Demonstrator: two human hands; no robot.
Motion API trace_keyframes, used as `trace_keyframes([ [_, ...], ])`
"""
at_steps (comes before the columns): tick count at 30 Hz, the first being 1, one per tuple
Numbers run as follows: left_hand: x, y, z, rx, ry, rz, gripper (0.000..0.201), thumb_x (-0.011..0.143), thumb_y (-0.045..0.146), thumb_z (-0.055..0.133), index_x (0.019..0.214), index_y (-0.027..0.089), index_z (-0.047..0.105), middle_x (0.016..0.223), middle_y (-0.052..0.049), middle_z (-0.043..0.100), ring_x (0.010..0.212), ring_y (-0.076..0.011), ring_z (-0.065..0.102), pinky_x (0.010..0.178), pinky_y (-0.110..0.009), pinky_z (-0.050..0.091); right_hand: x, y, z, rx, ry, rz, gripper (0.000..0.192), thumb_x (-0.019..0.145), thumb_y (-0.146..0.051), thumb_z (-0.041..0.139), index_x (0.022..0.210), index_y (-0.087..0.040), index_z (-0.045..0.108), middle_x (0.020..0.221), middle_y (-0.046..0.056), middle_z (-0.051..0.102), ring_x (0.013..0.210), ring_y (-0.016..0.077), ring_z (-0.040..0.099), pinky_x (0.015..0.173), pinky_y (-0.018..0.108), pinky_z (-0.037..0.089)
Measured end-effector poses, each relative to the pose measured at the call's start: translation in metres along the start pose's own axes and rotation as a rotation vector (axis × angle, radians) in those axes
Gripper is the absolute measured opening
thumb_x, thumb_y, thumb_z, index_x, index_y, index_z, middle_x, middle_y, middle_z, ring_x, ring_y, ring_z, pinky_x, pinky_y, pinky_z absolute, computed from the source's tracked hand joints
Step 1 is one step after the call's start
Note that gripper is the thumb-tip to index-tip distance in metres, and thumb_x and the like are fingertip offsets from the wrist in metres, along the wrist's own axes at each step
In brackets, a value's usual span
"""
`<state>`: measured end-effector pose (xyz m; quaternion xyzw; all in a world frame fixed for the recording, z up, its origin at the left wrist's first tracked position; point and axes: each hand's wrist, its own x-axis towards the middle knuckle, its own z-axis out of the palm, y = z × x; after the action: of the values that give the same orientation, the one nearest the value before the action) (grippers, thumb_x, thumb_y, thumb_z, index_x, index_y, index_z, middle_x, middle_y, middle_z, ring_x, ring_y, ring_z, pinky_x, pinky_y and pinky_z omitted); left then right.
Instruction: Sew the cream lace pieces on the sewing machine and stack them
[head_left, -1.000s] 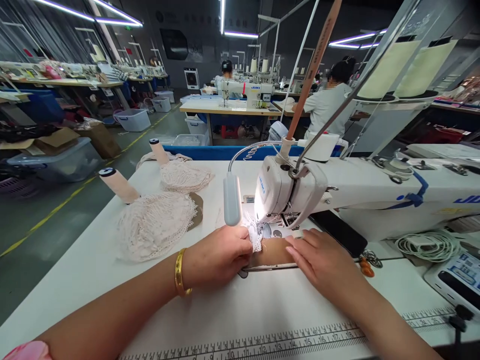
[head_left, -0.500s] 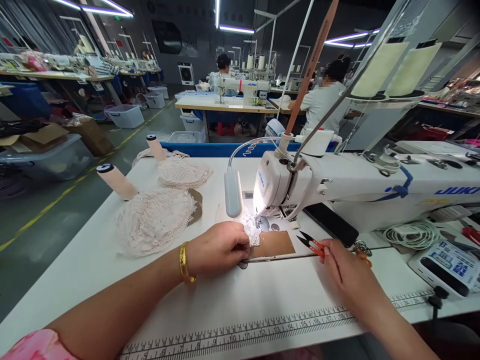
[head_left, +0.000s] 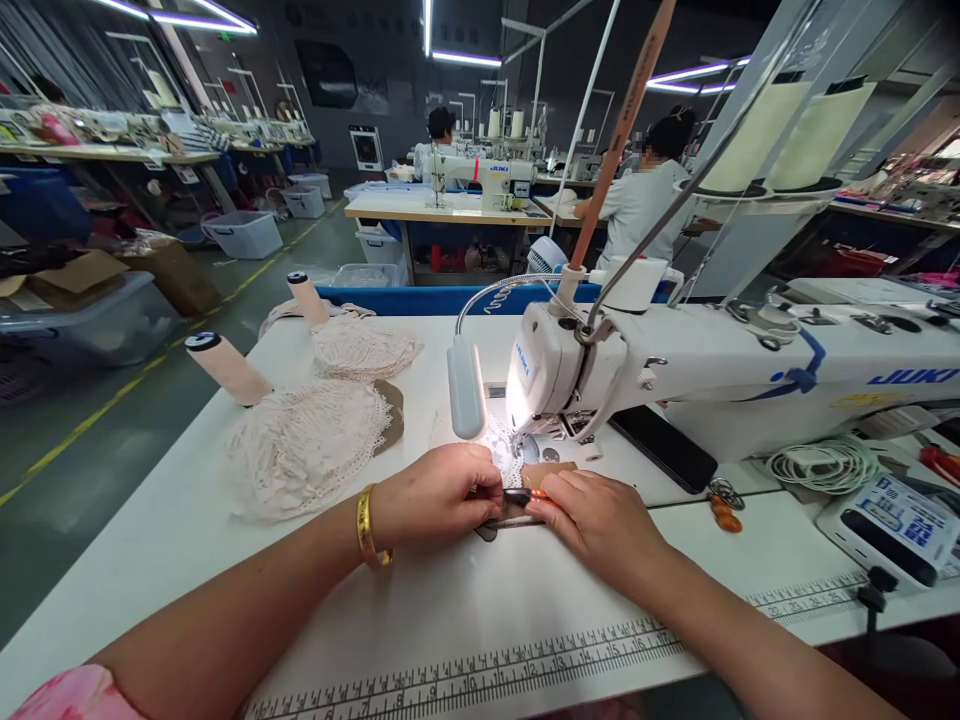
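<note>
Gripping orange-handled, black-bladed snips (head_left: 532, 494), the right hand (head_left: 604, 515) has moved in beside the closed fingers of the left hand (head_left: 442, 492), their hold hidden, putting blades seemingly within cutting reach of white lace (head_left: 510, 462), inward from the front edge of the white tabletop (head_left: 420, 625).

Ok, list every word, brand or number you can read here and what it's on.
"JUKI": sewing machine arm, right.
"JUKI": the near machine head.
"JUKI": background sewing machine.
"8", "9", "10", "11", "12": ruler strip along the table's near edge; its other figures are less clear.
Too small or blurred to read: print on the white box, brown rod and yellow marking.
</note>
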<state>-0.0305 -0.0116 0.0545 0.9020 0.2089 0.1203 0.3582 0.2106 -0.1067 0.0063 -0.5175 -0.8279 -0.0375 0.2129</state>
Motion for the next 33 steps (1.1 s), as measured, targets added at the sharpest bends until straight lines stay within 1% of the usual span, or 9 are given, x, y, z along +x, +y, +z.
trace_keyframes([
  [6,-0.003,0.004,-0.008,0.020,-0.118,0.164,0.025,0.099,0.023,0.067,0.075,0.019,0.071,0.072,0.000,0.061,0.073,-0.0155,0.058,0.070,-0.026,0.046,-0.011,0.013,-0.023,0.132,-0.269,-0.004,0.033,0.112,-0.041,0.052,0.083,-0.023,0.055,0.074,-0.002,0.064,0.068,0.0184,0.060,0.061,0.031,0.035],
  [8,-0.003,0.006,-0.012,0.081,-0.046,0.148,0.026,0.101,0.026,0.065,0.077,0.018,0.071,0.078,-0.001,0.063,0.075,-0.0161,0.059,0.069,-0.026,0.047,-0.016,0.025,-0.040,0.116,-0.320,0.038,0.029,0.108,-0.040,0.059,0.085,-0.023,0.057,0.078,-0.001,0.065,0.072,0.0197,0.061,0.062,0.031,0.037],
  [11,-0.002,0.000,-0.012,0.203,0.095,0.160,0.015,0.100,0.014,0.059,0.094,0.018,0.072,0.105,-0.006,0.069,0.094,-0.0197,0.064,0.078,-0.028,0.050,-0.016,0.038,-0.059,0.068,-0.269,-0.005,0.024,0.103,-0.047,0.068,0.101,-0.023,0.065,0.100,0.005,0.070,0.093,0.0264,0.063,0.078,0.038,0.047],
  [13,-0.001,-0.008,-0.008,0.263,0.109,0.200,0.019,0.100,0.009,0.055,0.098,0.017,0.072,0.111,-0.008,0.070,0.101,-0.0214,0.065,0.084,-0.030,0.051,-0.009,0.038,-0.061,0.059,-0.199,-0.072,0.026,0.103,-0.044,0.069,0.118,-0.024,0.066,0.115,0.009,0.070,0.107,0.0302,0.062,0.090,0.044,0.048],
  [17,0.000,-0.020,0.002,0.368,0.117,0.205,0.013,0.099,0.011,0.063,0.096,0.019,0.074,0.106,-0.007,0.070,0.098,-0.0222,0.065,0.082,-0.031,0.050,0.013,0.019,-0.044,0.086,-0.197,-0.209,0.024,0.106,-0.030,0.063,0.129,-0.022,0.064,0.117,0.009,0.071,0.101,0.0264,0.064,0.082,0.040,0.050],
  [20,-0.001,-0.021,0.007,0.406,0.137,0.195,0.006,0.094,0.014,0.073,0.096,0.019,0.075,0.104,-0.007,0.069,0.096,-0.0223,0.065,0.080,-0.032,0.051,0.025,0.008,-0.024,0.102,-0.215,-0.239,0.017,0.106,-0.023,0.058,0.121,-0.021,0.067,0.103,0.007,0.068,0.092,0.0242,0.060,0.069,0.033,0.046],
  [23,0.000,-0.020,0.010,0.414,0.165,0.213,0.009,0.092,0.013,0.075,0.098,0.020,0.075,0.109,-0.006,0.070,0.099,-0.0231,0.065,0.087,-0.035,0.051,0.024,0.007,-0.011,0.167,-0.195,-0.221,0.018,0.105,-0.017,0.052,0.108,-0.021,0.069,0.096,0.006,0.063,0.089,0.0229,0.055,0.072,0.032,0.046],
  [27,0.003,-0.023,0.013,0.398,0.132,0.255,0.014,0.094,0.012,0.072,0.105,0.020,0.075,0.121,-0.007,0.072,0.109,-0.0272,0.066,0.097,-0.041,0.049,0.015,0.012,-0.005,0.223,-0.165,-0.217,0.026,0.100,-0.009,0.048,0.112,-0.021,0.068,0.099,0.006,0.062,0.088,0.0224,0.053,0.079,0.035,0.048],
  [33,0.004,-0.023,0.014,0.372,0.127,0.208,0.009,0.094,0.018,0.077,0.103,0.019,0.076,0.117,-0.007,0.072,0.105,-0.0268,0.067,0.097,-0.041,0.049,0.015,0.007,-0.008,0.280,-0.174,-0.218,0.033,0.097,-0.006,0.049,0.119,-0.022,0.067,0.098,0.006,0.061,0.091,0.0231,0.052,0.080,0.035,0.048],
])
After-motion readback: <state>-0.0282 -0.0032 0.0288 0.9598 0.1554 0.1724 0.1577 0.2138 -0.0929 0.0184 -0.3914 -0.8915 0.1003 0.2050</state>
